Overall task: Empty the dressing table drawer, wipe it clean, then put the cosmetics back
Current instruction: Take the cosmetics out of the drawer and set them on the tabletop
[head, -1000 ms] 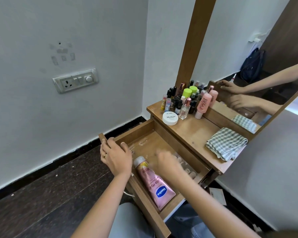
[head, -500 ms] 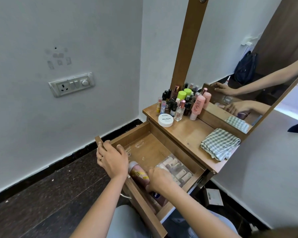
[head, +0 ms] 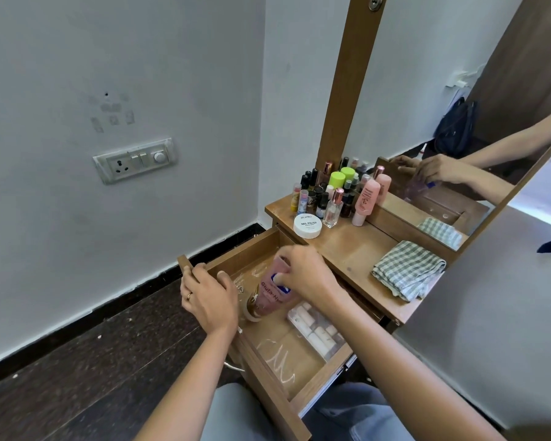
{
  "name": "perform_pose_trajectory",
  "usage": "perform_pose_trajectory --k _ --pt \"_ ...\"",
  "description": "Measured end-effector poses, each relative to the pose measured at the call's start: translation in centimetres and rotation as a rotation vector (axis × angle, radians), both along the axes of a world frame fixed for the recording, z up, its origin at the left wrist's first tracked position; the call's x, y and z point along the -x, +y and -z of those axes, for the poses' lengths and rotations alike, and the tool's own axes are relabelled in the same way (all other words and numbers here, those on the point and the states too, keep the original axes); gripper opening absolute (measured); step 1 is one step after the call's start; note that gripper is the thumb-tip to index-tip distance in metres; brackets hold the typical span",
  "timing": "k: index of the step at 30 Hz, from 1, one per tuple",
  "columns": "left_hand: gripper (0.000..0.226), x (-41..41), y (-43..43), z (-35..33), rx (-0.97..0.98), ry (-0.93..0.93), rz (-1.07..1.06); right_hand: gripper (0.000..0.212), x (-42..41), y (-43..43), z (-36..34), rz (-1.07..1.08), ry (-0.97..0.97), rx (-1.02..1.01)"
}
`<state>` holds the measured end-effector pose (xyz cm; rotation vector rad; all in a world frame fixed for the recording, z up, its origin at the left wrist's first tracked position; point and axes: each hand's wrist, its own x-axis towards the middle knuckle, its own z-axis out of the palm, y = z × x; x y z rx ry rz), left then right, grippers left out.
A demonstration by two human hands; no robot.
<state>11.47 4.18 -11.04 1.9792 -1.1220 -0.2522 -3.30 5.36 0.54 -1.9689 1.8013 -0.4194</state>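
The wooden drawer (head: 264,370) of the dressing table stands pulled open. My right hand (head: 303,275) is shut on a pink Vaseline lotion tube (head: 268,297) and holds it tilted above the drawer, cap end down. My left hand (head: 209,297) grips the drawer's front left edge. A clear plastic case of small cosmetics (head: 315,329) lies in the drawer's right part. White smears mark the bare drawer floor. On the tabletop stand several small bottles (head: 328,192), a pink bottle (head: 366,198) and a white nail polish remover tub (head: 307,225).
A folded green checked cloth (head: 407,268) lies on the right of the tabletop (head: 353,246). A mirror (head: 458,106) rises behind it, reflecting my hands. The wall with a switch plate (head: 134,160) is at the left. My knees are under the drawer.
My right hand has taken hold of the lotion tube that lay flat in the drawer and lifted it up and toward the back. My left hand stayed on the drawer edge.
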Motion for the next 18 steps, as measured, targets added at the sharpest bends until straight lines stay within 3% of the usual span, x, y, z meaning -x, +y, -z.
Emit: perform_pose_trajectory --k 10,16,18 --pt "0.033 -0.1 0.1 0.1 -0.019 -0.011 0.011 0.024 -0.4 -10.2 -13.5 0.018 0.005 0.316" --pt "0.034 -0.1 0.1 0.1 -0.008 -0.006 0.009 0.006 -1.3 -16.1 -12.8 0.069 0.173 0.416" --pt "0.034 -0.1 0.1 0.2 -0.008 -0.002 0.008 0.017 -1.4 -17.3 -11.7 0.085 0.256 0.428"
